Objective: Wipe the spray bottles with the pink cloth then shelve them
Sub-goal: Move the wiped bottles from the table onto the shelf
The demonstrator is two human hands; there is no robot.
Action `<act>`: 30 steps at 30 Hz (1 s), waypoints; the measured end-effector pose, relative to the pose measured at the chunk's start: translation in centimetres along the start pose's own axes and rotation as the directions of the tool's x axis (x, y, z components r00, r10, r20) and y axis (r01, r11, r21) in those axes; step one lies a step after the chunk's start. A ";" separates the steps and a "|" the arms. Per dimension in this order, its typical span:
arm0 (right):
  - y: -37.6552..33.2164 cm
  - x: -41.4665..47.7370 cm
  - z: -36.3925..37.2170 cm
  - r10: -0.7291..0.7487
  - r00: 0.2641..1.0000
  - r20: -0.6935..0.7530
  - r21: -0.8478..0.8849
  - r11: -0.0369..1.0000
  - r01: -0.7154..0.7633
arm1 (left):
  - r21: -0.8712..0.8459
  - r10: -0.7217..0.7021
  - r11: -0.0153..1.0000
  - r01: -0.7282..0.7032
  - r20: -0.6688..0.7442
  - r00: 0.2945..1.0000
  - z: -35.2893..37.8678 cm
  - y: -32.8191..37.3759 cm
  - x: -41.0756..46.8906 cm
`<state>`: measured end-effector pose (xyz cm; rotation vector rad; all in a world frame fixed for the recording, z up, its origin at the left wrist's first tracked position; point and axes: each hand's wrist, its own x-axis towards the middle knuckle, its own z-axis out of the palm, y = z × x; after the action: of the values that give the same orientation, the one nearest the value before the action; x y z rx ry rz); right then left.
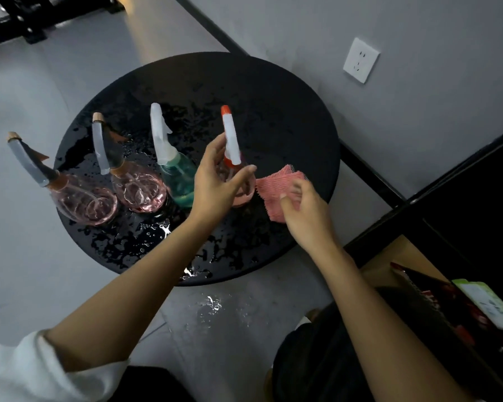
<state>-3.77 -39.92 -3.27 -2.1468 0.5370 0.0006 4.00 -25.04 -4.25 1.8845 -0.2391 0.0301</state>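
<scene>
The orange-tipped spray bottle [231,140] stands upright on the wet black worktop [288,111], with the left hand [215,184] curling thumb and fingers round its neck. The pink cloth [273,187] lies just right of its base. The right hand [305,210] is on the cloth, its fingers too blurred to tell whether they pinch it.

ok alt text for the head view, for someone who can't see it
A person's left hand reaches around an orange-tipped spray bottle while the right hand holds a pink cloth beside it. Three more spray bottles stand to its left on a wet round black table.
</scene>
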 end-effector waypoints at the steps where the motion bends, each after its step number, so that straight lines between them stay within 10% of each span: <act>1: 0.0 0.2 -0.1 0.001 1.000 -0.002 0.002 1.000 -0.001 | 0.007 0.002 1.000 -0.002 -0.015 1.000 0.3 0.0 0.2; 20: -0.9 0.9 -1.6 -0.065 0.997 -0.035 0.076 0.995 0.068 | -0.022 -0.125 0.991 0.129 0.139 0.982 -0.8 -1.4 -0.2; 30: -1.0 -5.1 -7.6 -0.151 0.979 -0.140 0.237 0.955 0.181 | -0.056 0.063 0.997 -0.054 0.173 0.983 -1.2 6.5 -3.7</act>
<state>-9.50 -43.40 3.06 -1.9468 0.4005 -0.2781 -0.69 -25.34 1.68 1.8299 -0.4119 -0.1008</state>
